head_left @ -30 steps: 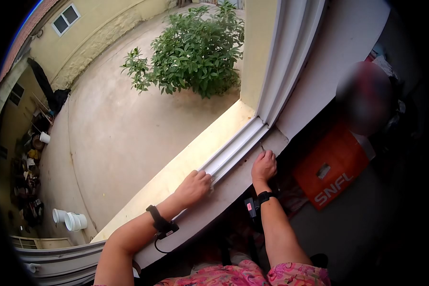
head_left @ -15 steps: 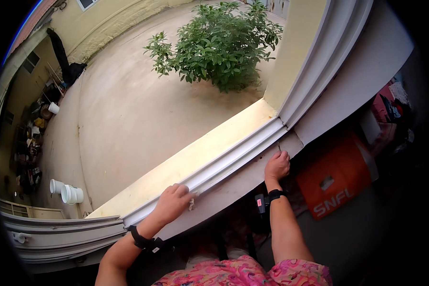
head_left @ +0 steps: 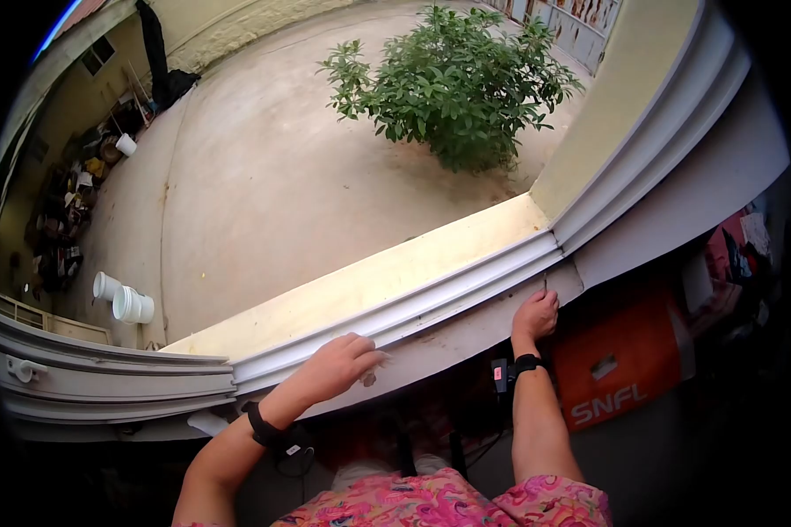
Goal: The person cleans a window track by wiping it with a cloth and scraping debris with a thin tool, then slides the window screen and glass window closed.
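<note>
My left hand (head_left: 341, 364) is closed on a small crumpled whitish tissue or rag (head_left: 369, 378), which hangs out below the fingers. It is over the inner sill, beside the white window track (head_left: 404, 325). Farther right, the fingers of my right hand (head_left: 536, 314) are pinched round a thin dark stick-like tool (head_left: 545, 285). Its tip points away from me, toward the corner of the window frame; the rest is hidden in the hand. Under both hands runs the pale inner sill (head_left: 448, 341), with dark specks and dirt along the track.
An orange bag (head_left: 620, 360) with white letters hangs or stands below the sill at right. The right-hand window jamb (head_left: 650, 149) rises beside the corner. Outside are a leafy bush (head_left: 461, 92), white buckets (head_left: 132, 306) and a concrete yard (head_left: 255, 193).
The camera view has shifted, so the yard and frame sit differently. My left hand has moved slightly right along the sill with the whitish piece. My right hand stays near the corner, still pinching the thin tool.
</note>
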### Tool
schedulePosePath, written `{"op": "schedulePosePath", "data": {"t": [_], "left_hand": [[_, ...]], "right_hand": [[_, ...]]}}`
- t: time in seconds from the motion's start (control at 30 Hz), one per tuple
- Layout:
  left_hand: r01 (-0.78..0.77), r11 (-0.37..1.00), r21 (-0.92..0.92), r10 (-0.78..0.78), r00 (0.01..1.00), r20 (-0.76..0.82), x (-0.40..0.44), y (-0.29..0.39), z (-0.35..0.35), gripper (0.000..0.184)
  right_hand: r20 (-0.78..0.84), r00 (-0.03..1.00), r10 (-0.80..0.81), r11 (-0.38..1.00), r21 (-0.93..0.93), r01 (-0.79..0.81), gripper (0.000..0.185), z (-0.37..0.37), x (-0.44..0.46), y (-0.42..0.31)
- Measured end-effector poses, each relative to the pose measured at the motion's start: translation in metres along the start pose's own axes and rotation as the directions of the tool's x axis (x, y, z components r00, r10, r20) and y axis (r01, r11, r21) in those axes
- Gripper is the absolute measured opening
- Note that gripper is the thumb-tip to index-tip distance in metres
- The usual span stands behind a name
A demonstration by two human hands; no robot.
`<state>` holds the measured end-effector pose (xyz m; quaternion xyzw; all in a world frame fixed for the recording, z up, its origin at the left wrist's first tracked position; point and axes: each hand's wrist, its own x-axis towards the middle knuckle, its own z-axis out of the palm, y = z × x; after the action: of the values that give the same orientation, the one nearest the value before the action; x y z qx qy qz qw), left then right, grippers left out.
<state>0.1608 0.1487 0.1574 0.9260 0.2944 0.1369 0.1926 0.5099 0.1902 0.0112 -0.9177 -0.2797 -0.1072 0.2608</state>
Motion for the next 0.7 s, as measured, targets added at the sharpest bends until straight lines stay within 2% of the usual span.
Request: {"op": "schedulePosePath", "data": {"t": [0.1, 0.23, 0.3, 0.37, 0.47, 0.53, 0.57, 0.63, 0.67, 0.7], "left_hand": [[-0.049, 0.998, 0.046, 0.052, 0.996, -0.068, 0.044, -0.007, 0.011, 0.020], [-0.089, 0.995, 0.052, 0.093, 0.993, -0.075, 0.096, -0.016, 0.029, 0.017], [-0.083, 0.988, 0.127, 0.100, 0.986, -0.136, 0.115, -0.020, 0.044, 0.018], [-0.076, 0.984, 0.163, 0.093, 0.991, -0.097, 0.129, -0.026, 0.061, 0.019], [-0.095, 0.988, 0.123, 0.104, 0.992, -0.074, 0.146, -0.025, 0.075, 0.022], [-0.076, 0.971, 0.228, 0.071, 0.997, 0.030, 0.151, -0.019, 0.075, 0.020], [-0.083, 0.971, 0.225, 0.077, 0.996, 0.035, 0.151, -0.016, 0.076, 0.020], [-0.099, 0.897, 0.430, 0.067, 0.994, 0.088, 0.147, -0.011, 0.078, 0.017], [-0.100, 0.897, 0.431, 0.067, 0.994, 0.092, 0.143, -0.010, 0.078, 0.017], [-0.122, 0.853, 0.508, 0.083, 0.992, 0.099, 0.139, -0.009, 0.078, 0.013]], "right_hand": [[0.055, 0.998, 0.038, 0.999, -0.025, -0.036, 0.019, -0.008, 0.000, -0.005], [0.032, 0.999, 0.037, 0.999, -0.012, -0.037, 0.020, -0.004, 0.000, -0.002], [0.025, 0.999, 0.020, 1.000, -0.011, -0.020, 0.020, -0.003, -0.001, -0.002], [0.010, 0.999, 0.035, 0.999, -0.012, -0.035, 0.020, -0.003, -0.001, -0.003], [-0.012, 1.000, 0.010, 1.000, 0.001, -0.010, 0.020, -0.005, -0.001, -0.003], [-0.014, 1.000, 0.015, 1.000, 0.001, -0.015, 0.020, -0.004, -0.001, -0.003], [-0.012, 1.000, 0.010, 1.000, 0.006, -0.010, 0.020, -0.003, -0.001, -0.003], [-0.002, 1.000, 0.017, 1.000, 0.007, -0.017, 0.020, -0.003, -0.001, -0.001], [-0.005, 1.000, 0.015, 1.000, 0.011, -0.015, 0.020, -0.002, -0.001, -0.001], [-0.008, 1.000, 0.013, 1.000, 0.016, -0.013, 0.020, -0.002, -0.001, -0.002]]}}
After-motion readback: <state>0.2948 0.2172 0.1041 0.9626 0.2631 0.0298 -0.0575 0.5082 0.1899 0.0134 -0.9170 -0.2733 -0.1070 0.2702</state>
